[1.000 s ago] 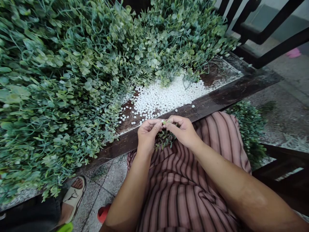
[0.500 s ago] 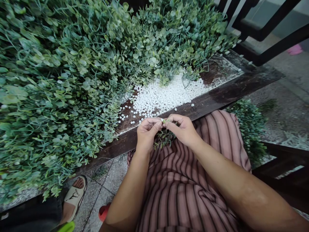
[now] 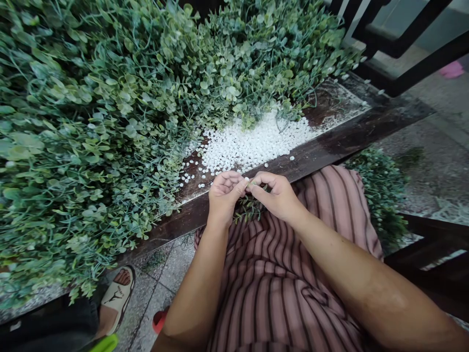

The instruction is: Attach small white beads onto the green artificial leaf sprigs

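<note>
left hand (image 3: 223, 199): fingers loosely curled at the small white bead (image 3: 246, 179); cannot tell if gripped. right hand (image 3: 277, 196): fingers pinched on the green sprig (image 3: 249, 209), beside the worktop's (image 3: 315, 157) near edge. caution: slack pinch may drop the bead.

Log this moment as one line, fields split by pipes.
left hand: thumb at white bead | right hand: pinching green sprig | loose beads: heaped on dark tabletop | leafy greenery: beside heap
</note>
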The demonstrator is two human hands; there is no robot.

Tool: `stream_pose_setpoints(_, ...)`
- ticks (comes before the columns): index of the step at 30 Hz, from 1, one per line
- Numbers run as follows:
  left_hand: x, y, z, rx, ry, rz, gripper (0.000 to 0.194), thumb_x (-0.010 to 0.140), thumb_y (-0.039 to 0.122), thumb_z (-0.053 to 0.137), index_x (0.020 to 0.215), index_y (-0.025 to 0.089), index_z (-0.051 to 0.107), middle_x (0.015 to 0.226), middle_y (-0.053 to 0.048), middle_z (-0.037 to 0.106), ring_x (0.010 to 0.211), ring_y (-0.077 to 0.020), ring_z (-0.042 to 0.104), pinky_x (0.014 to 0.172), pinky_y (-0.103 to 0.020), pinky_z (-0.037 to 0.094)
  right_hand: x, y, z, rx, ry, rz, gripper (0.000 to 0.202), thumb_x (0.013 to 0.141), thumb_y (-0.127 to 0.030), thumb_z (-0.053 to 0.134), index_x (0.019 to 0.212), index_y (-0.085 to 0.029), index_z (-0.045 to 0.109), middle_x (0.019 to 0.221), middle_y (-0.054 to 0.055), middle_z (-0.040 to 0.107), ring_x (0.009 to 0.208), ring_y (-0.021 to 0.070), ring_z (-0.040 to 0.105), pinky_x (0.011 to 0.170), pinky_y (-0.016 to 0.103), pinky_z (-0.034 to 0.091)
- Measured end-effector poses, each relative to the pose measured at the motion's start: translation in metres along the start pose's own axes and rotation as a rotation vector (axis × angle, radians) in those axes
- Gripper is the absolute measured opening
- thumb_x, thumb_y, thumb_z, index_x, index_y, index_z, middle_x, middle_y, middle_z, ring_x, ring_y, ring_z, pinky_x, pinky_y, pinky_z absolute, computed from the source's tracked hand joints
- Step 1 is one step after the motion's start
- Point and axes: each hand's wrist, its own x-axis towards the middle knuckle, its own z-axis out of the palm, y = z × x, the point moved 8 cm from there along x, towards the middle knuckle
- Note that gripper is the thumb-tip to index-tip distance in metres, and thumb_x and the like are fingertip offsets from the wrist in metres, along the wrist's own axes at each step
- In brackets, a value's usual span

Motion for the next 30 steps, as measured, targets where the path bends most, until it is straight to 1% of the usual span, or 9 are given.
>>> stream_pose_setpoints(2,0.001,-0.002,0.001,-0.002,-0.021,-0.026,0.029,0.053,0.021,0.077,0.080,0.018,0.065,0.056,0.005,0.059,0.045,-0.0031,0.047,0.047,-0.016,0.038,0.000,-0.002,0.000,-0.009,-0.002,-0.021,0.017,0.071,-0.025,0.050,0.057,-0.016,0.052,0.060,0.001,0.054,0.060,0.0107,0.049,0.062,0.025,0.040)
stream_pose_setpoints(4,0.002,-0.004,0.000,0.020,-0.040,-0.058,0.029,0.055,0.021,0.076,0.082,0.017,0.067,0.057,0.005,0.059,0.048,-0.0030,0.047,0.050,-0.017,0.039,0.000,-0.002,-0.001,-0.012,-0.008,-0.031,0.016,0.072,-0.024,0.050,0.058,-0.016,0.053,0.061,0.001,0.056,0.061,0.0109,0.051,0.064,0.025,0.040)
stream_pose_setpoints(8,0.001,-0.006,-0.002,0.019,-0.054,-0.095,0.020,0.057,0.023,0.075,0.075,0.016,0.070,0.055,0.003,0.058,0.050,-0.0032,0.047,0.053,-0.017,0.039,0.000,-0.001,-0.004,-0.010,0.003,-0.014,0.016,0.072,-0.024,0.052,0.058,-0.016,0.053,0.062,0.001,0.057,0.063,0.0115,0.052,0.065,0.026,0.042)
stream_pose_setpoints(14,-0.001,-0.008,0.002,-0.099,-0.063,-0.182,0.018,0.056,0.023,0.075,0.070,0.015,0.069,0.058,0.003,0.059,0.052,-0.0027,0.049,0.053,-0.015,0.040,0.001,0.002,-0.005,0.023,0.001,0.019,0.016,0.073,-0.025,0.053,0.061,-0.015,0.054,0.062,0.000,0.055,0.064,0.0111,0.051,0.066,0.026,0.042)
stream_pose_setpoints(18,-0.004,-0.013,0.005,-0.139,-0.096,-0.279,0.016,0.057,0.021,0.074,0.070,0.013,0.068,0.060,0.001,0.060,0.054,-0.0025,0.051,0.053,-0.013,0.040,0.001,-0.002,-0.006,0.010,0.006,-0.012,0.016,0.074,-0.023,0.052,0.061,-0.015,0.055,0.062,0.001,0.053,0.063,0.0105,0.049,0.065,0.025,0.041)
stream_pose_setpoints(22,-0.006,-0.017,0.007,-0.162,-0.137,-0.370,0.015,0.057,0.018,0.072,0.070,0.012,0.067,0.058,0.001,0.059,0.050,-0.0016,0.048,0.050,-0.012,0.039,0.001,-0.003,-0.004,0.006,-0.026,-0.029,0.016,0.074,-0.023,0.052,0.061,-0.015,0.056,0.063,0.001,0.055,0.064,0.0105,0.050,0.065,0.025,0.041)
stream_pose_setpoints(26,-0.007,-0.017,0.011,-0.200,-0.166,-0.416,0.016,0.057,0.016,0.072,0.072,0.013,0.066,0.057,0.002,0.058,0.047,-0.0010,0.045,0.047,-0.012,0.038,0.001,-0.004,-0.003,0.020,-0.045,-0.035,0.017,0.075,-0.024,0.051,0.061,-0.015,0.057,0.061,0.000,0.055,0.063,0.0102,0.050,0.064,0.025,0.041)
stream_pose_setpoints(30,-0.007,-0.020,0.011,-0.208,-0.164,-0.448,0.016,0.057,0.015,0.071,0.072,0.012,0.064,0.057,0.002,0.057,0.047,-0.0013,0.045,0.046,-0.012,0.038,0.001,-0.005,-0.002,0.052,-0.066,-0.039,0.017,0.075,-0.024,0.052,0.062,-0.015,0.058,0.061,0.000,0.056,0.062,0.0100,0.050,0.064,0.025,0.041)
